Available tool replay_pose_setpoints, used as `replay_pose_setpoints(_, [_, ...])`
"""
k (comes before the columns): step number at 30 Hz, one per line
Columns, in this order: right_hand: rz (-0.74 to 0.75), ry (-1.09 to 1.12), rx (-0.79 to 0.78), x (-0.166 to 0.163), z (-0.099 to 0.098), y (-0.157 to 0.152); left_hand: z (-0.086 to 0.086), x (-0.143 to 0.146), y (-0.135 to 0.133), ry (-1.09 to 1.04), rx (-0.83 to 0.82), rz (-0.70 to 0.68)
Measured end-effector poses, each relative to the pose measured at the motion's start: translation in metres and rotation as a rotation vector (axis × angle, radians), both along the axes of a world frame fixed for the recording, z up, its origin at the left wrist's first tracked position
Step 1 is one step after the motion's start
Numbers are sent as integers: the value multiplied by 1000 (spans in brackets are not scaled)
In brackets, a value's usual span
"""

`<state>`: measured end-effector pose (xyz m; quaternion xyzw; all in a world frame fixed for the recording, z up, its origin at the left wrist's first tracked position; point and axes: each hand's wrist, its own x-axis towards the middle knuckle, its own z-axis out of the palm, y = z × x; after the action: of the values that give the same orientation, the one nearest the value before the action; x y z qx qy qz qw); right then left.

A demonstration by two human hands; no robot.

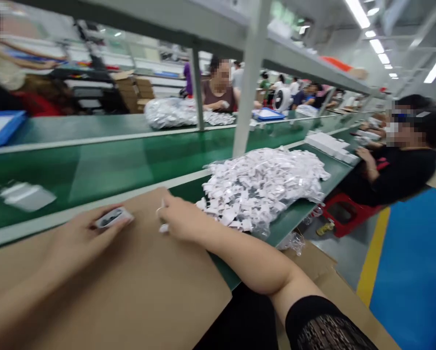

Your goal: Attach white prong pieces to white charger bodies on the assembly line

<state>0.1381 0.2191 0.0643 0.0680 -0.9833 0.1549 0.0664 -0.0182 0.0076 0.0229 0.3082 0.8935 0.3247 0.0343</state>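
My left hand (81, 233) rests on a brown cardboard sheet (137, 291) and is closed on a small white box (114, 217) with a dark window. My right hand (177, 216) lies just to its right on the cardboard, fingers curled around a small white piece (163, 227) whose shape is blurred. A large heap of small white packets in clear plastic (265, 184) sits right beside my right hand.
A green conveyor belt (104, 165) runs past the cardboard and carries a white box (26, 196). White frame posts (249, 82) stand behind the heap. People sit at the line on the far side and to the right. A blue tray (1, 127) is at far left.
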Motion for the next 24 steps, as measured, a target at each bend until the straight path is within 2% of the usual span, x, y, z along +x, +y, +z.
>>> replay_pose_setpoints(2, [27, -12, 26, -3, -6, -1, 2, 33, -1, -137, 63, -6])
replay_pose_setpoints(3, [35, -12, -17, -5, -7, -1, 1, 43, -2, -173, 95, -9])
replay_pose_setpoints(5, [24, -25, -206, -10, -8, -1, -5, 51, -6, -153, 205, -17])
replay_pose_setpoints(8, [-45, 1, -355, -13, -2, -2, -16, 53, -15, -122, 290, -53])
replay_pose_setpoints(12, [-177, -13, -308, -6, 8, -8, -15, 53, -20, -149, 294, -64])
replay_pose_setpoints(16, [-81, -224, -188, 1, 10, -20, -7, 54, -20, -183, 298, -50])
replay_pose_setpoints(18, [-49, -253, -149, 2, 9, -24, -5, 54, -20, -208, 305, -41])
replay_pose_setpoints(24, [-169, -129, -489, 1, 8, -26, -7, 53, -21, -195, 307, -154])
